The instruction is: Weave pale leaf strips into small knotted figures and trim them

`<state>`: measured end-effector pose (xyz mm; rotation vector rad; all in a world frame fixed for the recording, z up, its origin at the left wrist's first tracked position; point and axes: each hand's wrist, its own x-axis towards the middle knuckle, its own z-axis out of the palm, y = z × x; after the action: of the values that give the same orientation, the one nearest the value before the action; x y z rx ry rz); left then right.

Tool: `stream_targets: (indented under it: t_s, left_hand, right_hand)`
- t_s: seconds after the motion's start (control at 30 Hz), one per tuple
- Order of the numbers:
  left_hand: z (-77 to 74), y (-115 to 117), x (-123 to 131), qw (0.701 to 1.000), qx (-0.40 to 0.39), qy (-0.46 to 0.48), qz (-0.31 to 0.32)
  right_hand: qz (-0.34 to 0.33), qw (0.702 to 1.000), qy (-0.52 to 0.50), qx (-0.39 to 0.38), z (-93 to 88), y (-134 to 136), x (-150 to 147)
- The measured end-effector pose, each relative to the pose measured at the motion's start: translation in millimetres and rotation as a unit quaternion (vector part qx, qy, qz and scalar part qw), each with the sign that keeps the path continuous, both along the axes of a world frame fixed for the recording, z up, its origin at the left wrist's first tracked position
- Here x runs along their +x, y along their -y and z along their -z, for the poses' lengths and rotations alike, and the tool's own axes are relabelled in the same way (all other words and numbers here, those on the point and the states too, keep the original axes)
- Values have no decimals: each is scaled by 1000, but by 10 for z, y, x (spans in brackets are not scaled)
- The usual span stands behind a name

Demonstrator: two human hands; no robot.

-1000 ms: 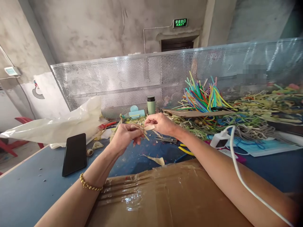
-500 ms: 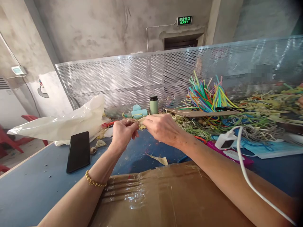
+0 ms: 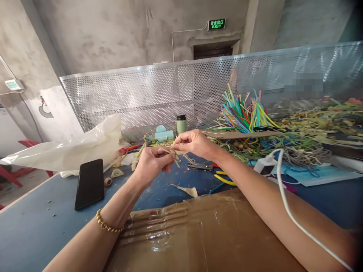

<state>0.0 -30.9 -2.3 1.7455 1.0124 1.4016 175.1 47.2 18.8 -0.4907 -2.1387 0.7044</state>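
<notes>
Both hands meet above the blue table (image 3: 34, 223), a little beyond a taped cardboard box (image 3: 198, 234). My left hand (image 3: 151, 162) is closed in a pinch on a small bundle of pale tan strips (image 3: 171, 153). My right hand (image 3: 193, 143) pinches the same strips from the right, thumb and forefinger pressed together. A few strip ends hang down between the two hands. A gold bead bracelet (image 3: 106, 223) sits on my left wrist.
A black phone (image 3: 90, 183) lies at the left beside a crumpled plastic bag (image 3: 73, 151). Scissors (image 3: 202, 166) and a torn pale scrap (image 3: 185, 189) lie under the hands. Colourful strips (image 3: 244, 113) heap at the right. A white charger (image 3: 265, 166) trails its cable over my right arm. A perforated metal screen (image 3: 170, 94) backs the table.
The hands drew close together half a second ago and have since eased apart, the right lifting slightly. Both still pinch the tan strips. The view swung back left.
</notes>
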Motion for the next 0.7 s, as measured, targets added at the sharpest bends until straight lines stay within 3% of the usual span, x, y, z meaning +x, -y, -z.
stream_targets:
  t_s: [0.13,0.23,0.33,0.4,0.53,0.63,0.7]
  left_hand:
    - [-20,-7,-22,997,-25,69,22]
    - [-30,-37,-32,993,-26,117,-2]
    - [-27,-76,-44,989,-14,135,-50]
    - [-14,-102,-57,988,-7,125,-86]
    - [16,-123,-78,988,23,56,-143]
    - [18,-91,-60,987,56,-21,-151]
    - [8,-56,-38,987,70,-55,-132]
  right_hand:
    - [-60,981,-37,-181,116,-51,-55]
    - [-57,980,-35,-189,153,-3,-118]
    - [28,999,-14,-45,145,91,-172]
    - [91,991,22,98,125,171,-195]
    - [162,910,155,348,61,362,-205]
    - [185,860,210,426,-5,468,-193]
    - [176,862,201,431,-49,474,-171]
